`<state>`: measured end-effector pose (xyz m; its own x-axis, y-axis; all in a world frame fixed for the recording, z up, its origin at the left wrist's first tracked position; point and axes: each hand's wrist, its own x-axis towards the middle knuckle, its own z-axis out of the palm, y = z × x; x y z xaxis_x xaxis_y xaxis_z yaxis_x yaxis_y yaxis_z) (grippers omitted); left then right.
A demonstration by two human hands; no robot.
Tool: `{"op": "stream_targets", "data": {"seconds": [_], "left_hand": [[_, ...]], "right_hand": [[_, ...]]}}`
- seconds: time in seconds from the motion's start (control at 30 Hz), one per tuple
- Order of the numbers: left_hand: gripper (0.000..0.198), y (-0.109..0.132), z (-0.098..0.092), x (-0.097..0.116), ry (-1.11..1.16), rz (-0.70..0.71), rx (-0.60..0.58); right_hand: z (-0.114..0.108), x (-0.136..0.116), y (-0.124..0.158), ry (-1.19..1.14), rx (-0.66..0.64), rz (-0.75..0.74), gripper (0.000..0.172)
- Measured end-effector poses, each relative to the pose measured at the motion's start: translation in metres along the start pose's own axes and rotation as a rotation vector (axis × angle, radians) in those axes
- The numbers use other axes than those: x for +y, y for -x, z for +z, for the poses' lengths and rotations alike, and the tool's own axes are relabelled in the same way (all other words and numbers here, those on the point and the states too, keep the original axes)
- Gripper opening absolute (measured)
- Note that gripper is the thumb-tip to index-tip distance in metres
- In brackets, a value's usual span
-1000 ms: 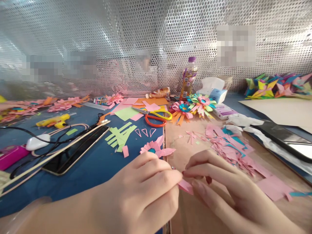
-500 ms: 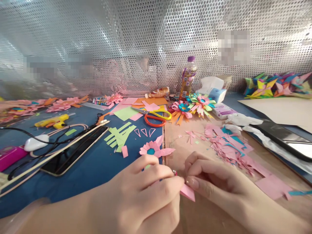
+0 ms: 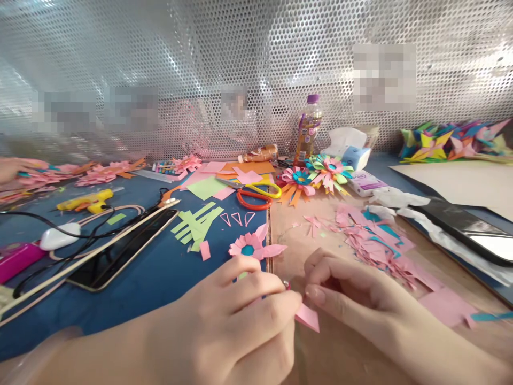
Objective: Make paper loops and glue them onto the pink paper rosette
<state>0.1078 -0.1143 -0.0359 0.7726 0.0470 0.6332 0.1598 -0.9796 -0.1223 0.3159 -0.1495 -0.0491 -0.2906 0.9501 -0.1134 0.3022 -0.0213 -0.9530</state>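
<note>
My left hand (image 3: 248,315) is closed around a folded strip of pink paper (image 3: 308,319), whose end sticks out past the fingertips. Close to its right, my right hand (image 3: 348,299) has thumb and fingers curled together in a pinch. Whatever lies between them, if anything, is hidden. A small shiny red-and-silver piece (image 3: 286,285) shows at the left fingers. Just beyond the hands lies a pink paper flower (image 3: 245,244) with a blue centre and pink leaves. Green paper strips (image 3: 198,224) and three pink paper loops (image 3: 237,218) lie farther off.
Scissors (image 3: 256,193) rest by coloured sheets. A phone (image 3: 124,248), cables and a yellow glue gun (image 3: 90,200) are leftward. Pink scraps (image 3: 380,246) cover the right side. A bottle (image 3: 308,131) stands at the back. Another person's hand (image 3: 14,170) reaches in at far left.
The right thumb has drawn slightly away from the pink strip, leaving a small gap. At the far left, another person's hand has come into view over the paper flowers.
</note>
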Motion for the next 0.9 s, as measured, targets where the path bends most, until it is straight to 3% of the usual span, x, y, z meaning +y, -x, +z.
{"op": "stream_targets", "data": {"seconds": [0.13, 0.37, 0.6, 0.9], "left_hand": [[0.019, -0.0005, -0.0005, 0.0027, 0.001, -0.108, -0.019], [0.012, 0.001, 0.0007, -0.0031, 0.007, -0.025, 0.013], [0.018, 0.0017, -0.0005, -0.0043, -0.004, 0.01, 0.012], [0.018, 0.0025, 0.0001, -0.003, 0.006, 0.009, 0.023]], "right_hand": [[-0.0002, -0.0002, 0.0016, 0.003, 0.03, 0.074, 0.032], [0.0002, 0.001, 0.0008, 0.143, -0.017, 0.025, 0.032], [-0.0027, 0.0009, 0.0014, 0.11, -0.037, 0.003, 0.035], [-0.0017, 0.0018, 0.0023, 0.054, -0.065, 0.01, 0.026]]}}
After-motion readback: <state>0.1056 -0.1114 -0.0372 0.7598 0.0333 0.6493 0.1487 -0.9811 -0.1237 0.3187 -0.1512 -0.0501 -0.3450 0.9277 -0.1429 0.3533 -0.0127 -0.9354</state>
